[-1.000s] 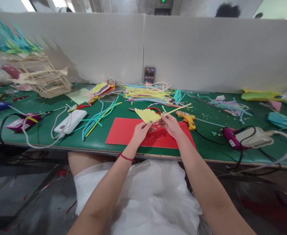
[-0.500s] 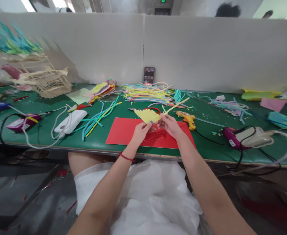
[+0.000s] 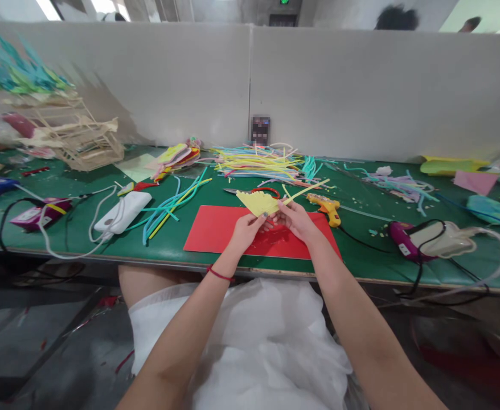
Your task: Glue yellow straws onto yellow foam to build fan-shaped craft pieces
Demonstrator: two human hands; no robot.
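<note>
My left hand [image 3: 246,229] pinches the narrow end of a yellow fan of foam strips [image 3: 256,201] above a red mat [image 3: 216,229] on the green table [image 3: 83,242]. My right hand [image 3: 298,218] is closed on a single long yellow strip [image 3: 307,191] whose lower end meets the fan's base. The strip slants up and to the right. Both hands are close together over the mat's middle.
A yellow glue gun [image 3: 324,205] lies just right of my hands, red-handled scissors [image 3: 261,191] behind them. A heap of coloured strips [image 3: 261,159] is further back. A white power bank [image 3: 122,212] with cables is at left, a purple glue gun [image 3: 404,242] at right. A grey partition [image 3: 250,85] backs the table.
The long yellow strip in my right hand has tilted slightly, its far tip shifting a little left. My hands stay in nearly the same place.
</note>
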